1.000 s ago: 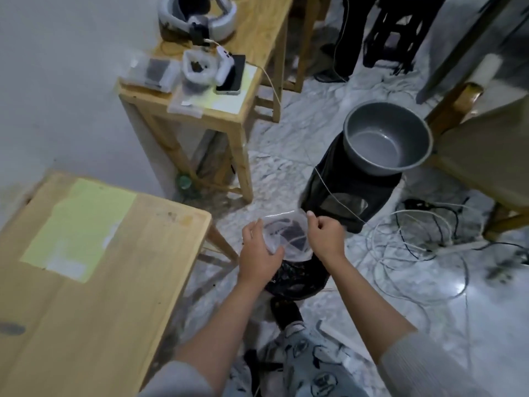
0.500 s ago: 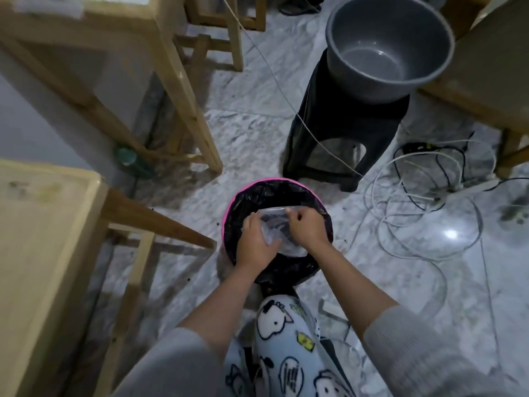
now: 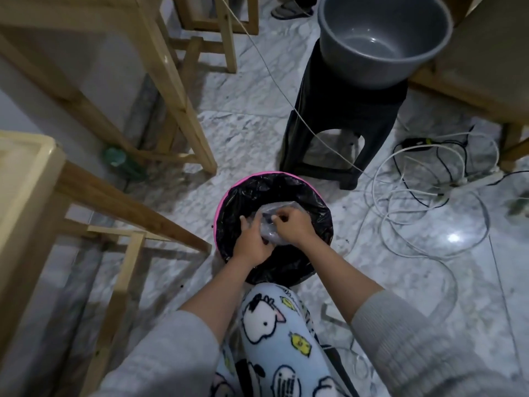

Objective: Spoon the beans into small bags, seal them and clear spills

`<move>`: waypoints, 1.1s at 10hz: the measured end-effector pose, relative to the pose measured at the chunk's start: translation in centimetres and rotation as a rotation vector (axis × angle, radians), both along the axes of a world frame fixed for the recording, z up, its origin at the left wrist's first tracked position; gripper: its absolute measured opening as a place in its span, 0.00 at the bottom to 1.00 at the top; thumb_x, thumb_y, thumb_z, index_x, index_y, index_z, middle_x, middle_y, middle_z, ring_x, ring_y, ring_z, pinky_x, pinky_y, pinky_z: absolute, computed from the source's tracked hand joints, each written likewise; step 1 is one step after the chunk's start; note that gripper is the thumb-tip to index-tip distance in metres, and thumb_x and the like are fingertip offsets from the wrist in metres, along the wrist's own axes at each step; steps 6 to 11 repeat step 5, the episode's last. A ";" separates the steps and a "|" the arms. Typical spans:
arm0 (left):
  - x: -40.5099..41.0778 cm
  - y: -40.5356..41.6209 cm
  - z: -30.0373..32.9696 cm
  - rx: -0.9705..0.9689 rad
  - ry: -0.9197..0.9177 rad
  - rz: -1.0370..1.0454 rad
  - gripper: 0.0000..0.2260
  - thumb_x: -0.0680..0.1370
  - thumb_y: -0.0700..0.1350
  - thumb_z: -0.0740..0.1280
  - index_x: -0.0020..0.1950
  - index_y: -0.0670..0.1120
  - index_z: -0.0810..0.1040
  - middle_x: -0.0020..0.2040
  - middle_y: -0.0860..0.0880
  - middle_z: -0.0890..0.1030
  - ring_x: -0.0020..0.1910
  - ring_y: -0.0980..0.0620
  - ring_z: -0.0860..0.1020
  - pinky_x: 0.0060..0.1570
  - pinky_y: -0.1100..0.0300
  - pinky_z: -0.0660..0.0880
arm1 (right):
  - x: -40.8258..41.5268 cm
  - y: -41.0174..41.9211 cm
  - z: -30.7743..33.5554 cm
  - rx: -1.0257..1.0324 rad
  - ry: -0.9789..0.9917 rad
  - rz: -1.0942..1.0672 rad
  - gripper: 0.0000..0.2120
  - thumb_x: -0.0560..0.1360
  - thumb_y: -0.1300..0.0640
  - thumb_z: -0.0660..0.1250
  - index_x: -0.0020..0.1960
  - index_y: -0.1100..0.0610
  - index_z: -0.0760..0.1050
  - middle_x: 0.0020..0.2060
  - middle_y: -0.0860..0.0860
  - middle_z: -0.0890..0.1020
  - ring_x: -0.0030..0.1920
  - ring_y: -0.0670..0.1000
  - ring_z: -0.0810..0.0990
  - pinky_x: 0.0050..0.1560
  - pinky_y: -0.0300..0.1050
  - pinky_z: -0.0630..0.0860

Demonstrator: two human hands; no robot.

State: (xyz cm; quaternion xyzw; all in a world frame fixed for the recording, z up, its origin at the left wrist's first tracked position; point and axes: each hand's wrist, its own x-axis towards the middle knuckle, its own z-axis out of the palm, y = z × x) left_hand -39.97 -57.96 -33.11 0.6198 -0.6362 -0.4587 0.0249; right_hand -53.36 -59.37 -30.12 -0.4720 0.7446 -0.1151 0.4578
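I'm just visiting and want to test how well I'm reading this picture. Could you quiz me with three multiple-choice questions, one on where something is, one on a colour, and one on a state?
1. Where does the grey basin sit?
A. On the black stool
B. On the floor
C. Inside the bin

2. What colour is the bin's rim?
A. Green
B. Pink
C. Yellow

3. What are the hands doing with the small clear bag?
A. Both hold it over the bin
B. Only one touches it
C. Neither touches it

Answers:
1. A, the basin rests on top of the black stool.
2. B, a pink edge shows around the black liner.
3. A, the left hand and right hand both have fingers curled on the bag above the bin's opening.
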 end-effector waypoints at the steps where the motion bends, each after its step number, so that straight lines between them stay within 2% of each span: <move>1: 0.3 -0.1 0.7 0.085 -0.070 -0.005 0.36 0.76 0.51 0.68 0.78 0.52 0.51 0.77 0.39 0.39 0.62 0.39 0.74 0.51 0.52 0.76 | -0.1 0.3 0.0 -0.032 -0.106 -0.033 0.17 0.79 0.51 0.60 0.65 0.55 0.74 0.61 0.55 0.78 0.62 0.54 0.75 0.56 0.39 0.68; 2: 0.6 0.3 2.1 0.074 -0.092 0.044 0.37 0.76 0.53 0.68 0.78 0.50 0.49 0.78 0.42 0.38 0.67 0.42 0.71 0.53 0.57 0.73 | 0.0 0.5 0.6 -0.047 -0.105 -0.087 0.23 0.79 0.42 0.55 0.71 0.51 0.67 0.73 0.54 0.65 0.74 0.55 0.59 0.72 0.53 0.59; 3: 0.7 0.7 3.2 0.043 -0.092 0.067 0.38 0.77 0.54 0.67 0.78 0.48 0.48 0.78 0.44 0.38 0.72 0.44 0.65 0.54 0.60 0.69 | 0.2 0.6 1.7 0.009 -0.085 -0.124 0.29 0.78 0.35 0.48 0.75 0.45 0.59 0.77 0.50 0.52 0.77 0.58 0.47 0.72 0.67 0.43; 4: 0.8 1.2 5.3 0.022 -0.071 0.109 0.38 0.77 0.54 0.67 0.78 0.47 0.48 0.78 0.44 0.39 0.74 0.45 0.60 0.57 0.60 0.66 | 0.1 0.9 2.9 0.008 -0.078 -0.152 0.31 0.77 0.33 0.43 0.76 0.45 0.55 0.77 0.49 0.50 0.77 0.58 0.45 0.69 0.68 0.37; 5: 0.7 2.0 7.1 0.001 -0.053 0.133 0.38 0.77 0.53 0.66 0.78 0.46 0.47 0.78 0.44 0.41 0.76 0.46 0.56 0.65 0.58 0.64 | 0.1 1.5 3.0 -0.082 -0.160 -0.190 0.33 0.76 0.32 0.44 0.75 0.48 0.58 0.77 0.50 0.55 0.77 0.55 0.50 0.73 0.65 0.45; 11: 0.7 2.0 7.1 0.001 -0.053 0.133 0.38 0.77 0.53 0.66 0.78 0.46 0.47 0.78 0.44 0.41 0.76 0.46 0.56 0.65 0.58 0.64 | 0.1 1.5 3.0 -0.082 -0.160 -0.190 0.33 0.76 0.32 0.44 0.75 0.48 0.58 0.77 0.50 0.55 0.77 0.55 0.50 0.73 0.65 0.45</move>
